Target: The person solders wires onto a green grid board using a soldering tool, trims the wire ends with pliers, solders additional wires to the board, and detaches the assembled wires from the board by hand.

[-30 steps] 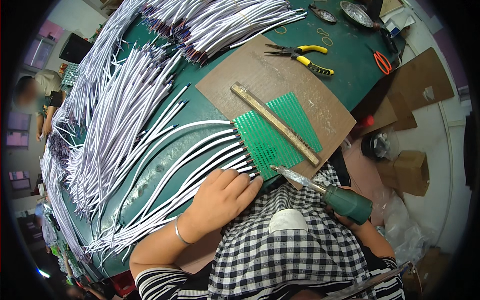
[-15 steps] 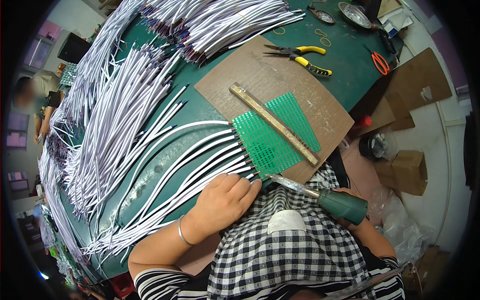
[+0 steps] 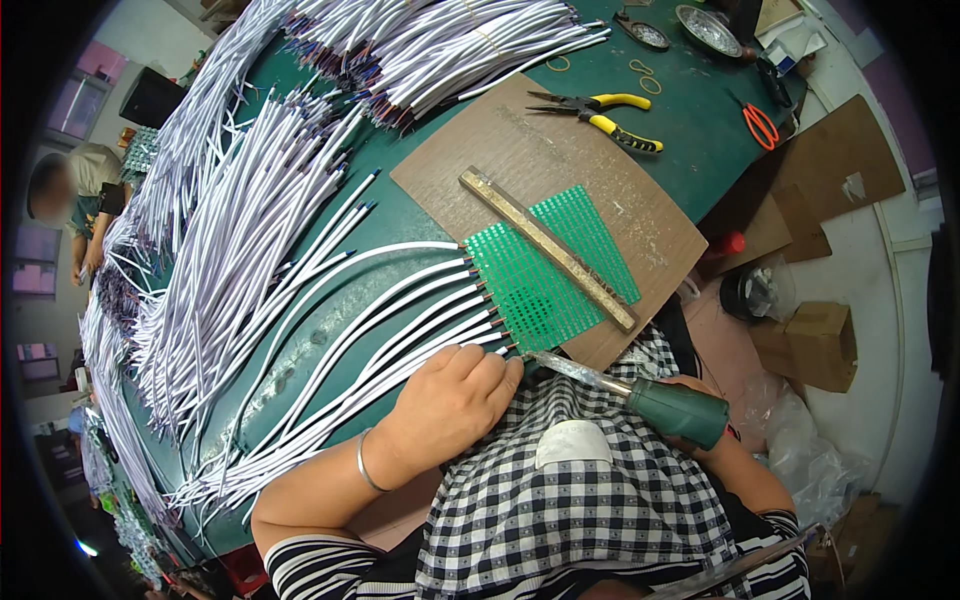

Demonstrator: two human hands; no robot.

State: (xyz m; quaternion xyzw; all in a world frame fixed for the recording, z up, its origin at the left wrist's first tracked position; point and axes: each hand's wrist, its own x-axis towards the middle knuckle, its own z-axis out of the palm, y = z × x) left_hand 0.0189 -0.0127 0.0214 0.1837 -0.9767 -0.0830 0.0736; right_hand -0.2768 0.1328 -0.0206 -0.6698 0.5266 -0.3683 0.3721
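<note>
My left hand (image 3: 450, 402) is closed at the near corner of the green circuit board panel (image 3: 545, 285), pinching the end of a white cable (image 3: 400, 366); its fingertips hide the grip. With my right hand (image 3: 712, 446) I grip a green-bodied soldering iron (image 3: 680, 412), whose tip rests at the board's near corner, close to my left fingers. Several white cables run from the board's left edge with their wire ends attached. Across the board lies a brass-coloured bar (image 3: 548, 250). Board and bar sit on a brown wooden sheet (image 3: 450, 160).
Large bundles of white cables (image 3: 235, 250) cover the table's left and far side. Yellow-handled pliers (image 3: 600, 115), orange-handled scissors (image 3: 760, 126) and a metal dish (image 3: 708, 30) lie farther back. Cardboard boxes (image 3: 818, 345) stand at right. Another person (image 3: 85, 200) works at far left.
The soldering iron has shifted slightly left and down at the board's corner. My left hand stays almost where it was.
</note>
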